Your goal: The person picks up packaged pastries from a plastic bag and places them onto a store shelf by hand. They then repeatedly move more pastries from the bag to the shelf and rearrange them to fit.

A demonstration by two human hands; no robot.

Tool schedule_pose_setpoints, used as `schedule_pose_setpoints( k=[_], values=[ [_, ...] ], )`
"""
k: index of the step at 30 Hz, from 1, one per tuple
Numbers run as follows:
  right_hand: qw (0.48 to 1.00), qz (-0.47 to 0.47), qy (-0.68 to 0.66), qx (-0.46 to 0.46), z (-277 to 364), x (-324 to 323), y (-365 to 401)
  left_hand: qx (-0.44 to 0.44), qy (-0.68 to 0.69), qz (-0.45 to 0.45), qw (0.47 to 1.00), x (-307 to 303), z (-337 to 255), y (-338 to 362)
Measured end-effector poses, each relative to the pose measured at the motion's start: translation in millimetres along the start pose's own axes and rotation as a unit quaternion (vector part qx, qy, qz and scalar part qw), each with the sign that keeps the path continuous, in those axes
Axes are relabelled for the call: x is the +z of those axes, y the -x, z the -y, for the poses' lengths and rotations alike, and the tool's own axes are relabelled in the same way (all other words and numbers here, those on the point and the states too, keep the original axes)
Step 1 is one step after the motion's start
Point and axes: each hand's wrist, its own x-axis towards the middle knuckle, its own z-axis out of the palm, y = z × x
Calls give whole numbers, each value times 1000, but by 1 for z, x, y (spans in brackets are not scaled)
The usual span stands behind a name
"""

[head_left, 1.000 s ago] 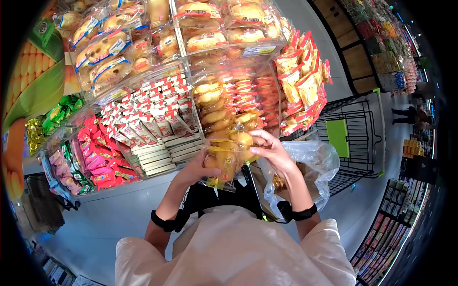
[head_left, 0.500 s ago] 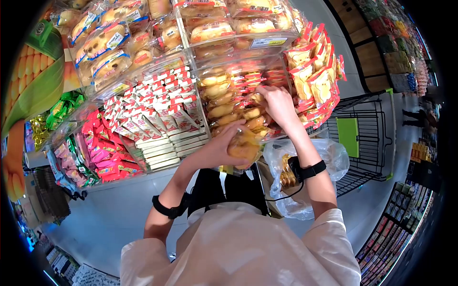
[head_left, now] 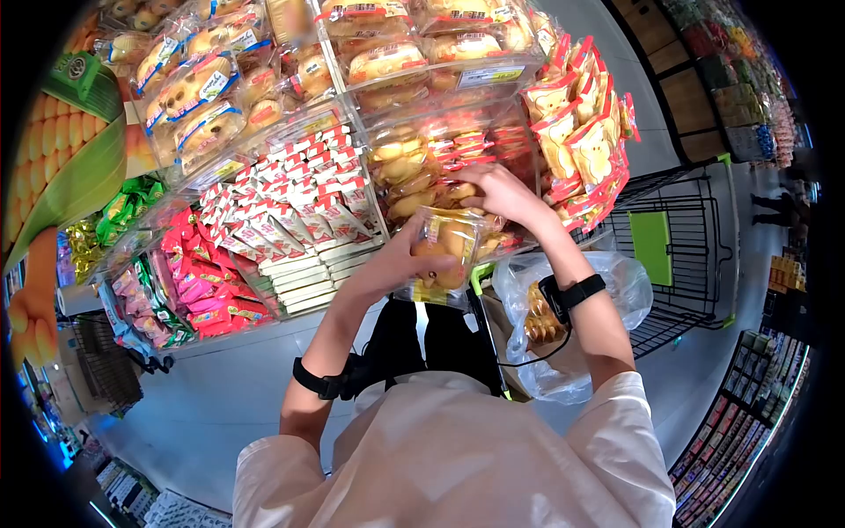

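My left hand (head_left: 400,264) is closed around a clear-wrapped pack of yellow bread (head_left: 453,242), held up at the front edge of the shelf bin. Its thumb lies across the wrapper. My right hand (head_left: 500,192) reaches over the bin of similar bread packs (head_left: 409,204), fingers apart and resting on the packs beside the held one. Some of its fingertips are hard to make out among the shiny wrappers. Behind it in the same bin lie red-topped packs (head_left: 459,148).
Left of the bin are white-and-red packets (head_left: 299,189) and pink snack bags (head_left: 207,282). Bear-shaped bread bags (head_left: 585,145) hang at the right. A shopping cart (head_left: 678,238) stands at my right, near a clear plastic bag (head_left: 563,370) with bread inside.
The bread pack in my left hand has come up and turned its face more toward me. My right hand has shifted slightly left and down over the packs.
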Motion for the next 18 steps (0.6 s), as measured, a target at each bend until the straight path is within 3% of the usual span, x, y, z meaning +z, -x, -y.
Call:
schedule_pose_setpoints(
  k=[1, 3, 4, 5, 7, 8, 9, 11, 12, 15, 16, 18],
  values=[
    [993, -99, -40, -53, 10, -12, 1, 2, 15, -2, 1000, -2, -1, 2],
    [966, -164, -189, 62, 37, -33, 11, 9, 45, -10, 999, -7, -7, 2],
    [924, -141, -337, 116, 41, -35, 18, -6, 19, 6, 1000, -11, -6, 0],
    [889, -121, -432, 88, 44, -35, 24, -14, -11, -3, 1000, -12, -3, -2],
    [897, -55, -433, 76, 66, -34, 37, -31, -73, -16, 997, -8, 0, -7],
    [919, -13, -384, 93, 77, -34, 43, 7, -88, -13, 996, -4, -5, -6],
    [929, -30, -365, 59, 82, -26, 46, 9, -85, -25, 996, -2, -2, -8],
    [947, 83, -291, 107, 86, -30, 51, 14, -78, -48, 996, 2, 9, -15],
    [955, 83, -278, 65, 84, -29, 54, 17, -87, -21, 996, 8, -5, -8],
    [889, 94, -433, 113, 79, -52, 62, 23, -81, -17, 996, 5, 2, -10],
    [855, 36, -499, 138, 74, -57, 66, 18, -92, -43, 995, 2, -2, -5],
    [860, -45, -492, 128, 61, -67, 64, 40, -56, -49, 996, -1, -6, 4]
  ],
)
